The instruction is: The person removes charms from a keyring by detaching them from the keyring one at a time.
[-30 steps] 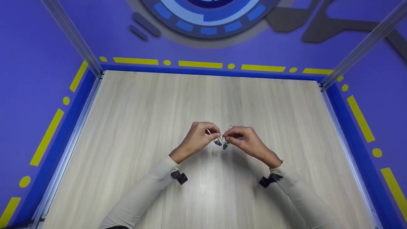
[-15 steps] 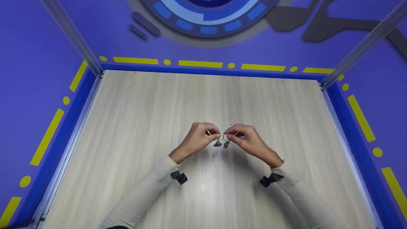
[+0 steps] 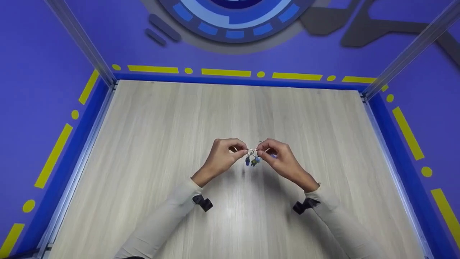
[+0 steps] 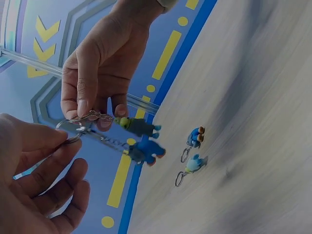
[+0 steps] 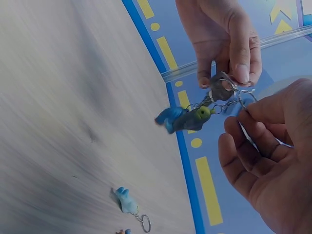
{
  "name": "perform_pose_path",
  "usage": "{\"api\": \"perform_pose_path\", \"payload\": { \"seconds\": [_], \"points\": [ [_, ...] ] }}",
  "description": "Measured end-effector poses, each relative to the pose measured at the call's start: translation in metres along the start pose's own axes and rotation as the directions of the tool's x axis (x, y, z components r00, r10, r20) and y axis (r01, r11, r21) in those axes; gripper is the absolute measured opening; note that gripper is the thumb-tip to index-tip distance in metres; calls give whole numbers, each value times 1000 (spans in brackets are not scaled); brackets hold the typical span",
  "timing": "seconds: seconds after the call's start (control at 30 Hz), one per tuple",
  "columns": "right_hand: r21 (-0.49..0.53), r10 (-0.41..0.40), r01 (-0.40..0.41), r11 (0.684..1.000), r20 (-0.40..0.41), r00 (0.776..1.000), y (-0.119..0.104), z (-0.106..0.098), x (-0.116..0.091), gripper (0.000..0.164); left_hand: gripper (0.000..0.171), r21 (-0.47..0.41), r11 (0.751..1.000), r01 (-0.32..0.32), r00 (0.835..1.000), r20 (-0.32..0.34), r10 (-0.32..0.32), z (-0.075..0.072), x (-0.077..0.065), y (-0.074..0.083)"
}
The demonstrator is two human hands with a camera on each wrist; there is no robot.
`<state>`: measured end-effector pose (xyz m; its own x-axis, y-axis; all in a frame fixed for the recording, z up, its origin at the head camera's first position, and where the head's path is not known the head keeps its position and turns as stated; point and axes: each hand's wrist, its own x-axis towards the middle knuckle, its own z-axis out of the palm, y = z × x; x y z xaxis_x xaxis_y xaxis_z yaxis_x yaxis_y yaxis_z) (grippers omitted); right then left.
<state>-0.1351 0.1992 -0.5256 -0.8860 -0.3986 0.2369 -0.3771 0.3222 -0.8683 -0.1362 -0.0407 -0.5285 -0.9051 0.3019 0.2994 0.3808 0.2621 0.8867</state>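
Above the middle of the table, my left hand (image 3: 225, 154) pinches a metal key ring (image 4: 73, 134) between thumb and fingertips. Facing it, my right hand (image 3: 276, 154) pinches metal at the same cluster of linked rings (image 5: 241, 97). Short chains hang from the rings with small figurine charms. One figurine (image 4: 139, 126) is dark grey with a yellow-green head. Another figurine (image 4: 146, 150) is blue with orange feet and dangles beside it. In the head view the charms hang in the narrow gap between both hands.
Two more figurine keychains lie on the wooden table (image 3: 230, 223): a light blue one (image 4: 195, 163) and a darker blue one (image 4: 196, 136) with orange feet. My right hand mostly covers them in the head view. Blue-purple panels (image 3: 230, 61) border the table's back and sides.
My hands have drawn slightly apart, the right one shifting a little up and to the right. The hanging charms have swung and turned, and more of the rings shows between the fingertips.
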Motion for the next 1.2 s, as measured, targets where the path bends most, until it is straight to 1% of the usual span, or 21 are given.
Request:
{"api": "perform_pose_path", "payload": {
  "seconds": [0.1,0.17,0.27,0.33,0.4,0.47,0.6,0.73,0.87,0.93,1.0,1.1,1.2],
  "points": [
    [50,-16,17,999,-9,1000,4,0,-3,3,7,-39,999,15,999,-39,-16,1,-1,-1],
    [86,-15,16,996,-16,1000,9,1,-4,5,4,-72,997,36,998,-42,-39,2,-2,-2],
    [121,-8,12,993,-36,999,10,3,-6,5,2,-118,990,80,996,-15,-83,2,-4,-4],
    [137,1,5,991,-42,999,10,3,-7,5,3,-126,986,109,994,14,-108,3,-6,-5],
    [150,8,-2,989,-40,999,10,3,-7,5,8,-119,985,128,991,40,-124,3,-7,-6],
    [162,10,-4,987,-35,999,10,2,-7,6,11,-101,986,132,990,59,-126,4,-7,-7],
    [161,2,2,987,-23,1000,8,0,-6,6,10,-54,993,101,992,75,-97,4,-5,-4],
    [161,-3,5,987,-14,1000,6,-1,-6,6,7,8,999,40,995,86,-41,3,-2,1],
    [150,-8,9,989,-5,1000,6,-2,-5,5,6,74,997,-31,995,95,24,1,1,7],
    [144,-9,9,990,1,1000,5,-3,-5,5,7,114,992,-56,994,97,45,1,2,10],
    [140,-6,6,990,5,1000,5,-3,-5,5,8,147,987,-67,994,97,54,1,3,11],
    [132,-2,1,991,6,1000,4,-3,-4,5,6,178,982,-64,995,86,49,1,4,12],
    [117,-9,9,993,-1,1000,3,-3,-4,5,5,147,989,-36,998,61,27,1,4,12]
  ]
}}
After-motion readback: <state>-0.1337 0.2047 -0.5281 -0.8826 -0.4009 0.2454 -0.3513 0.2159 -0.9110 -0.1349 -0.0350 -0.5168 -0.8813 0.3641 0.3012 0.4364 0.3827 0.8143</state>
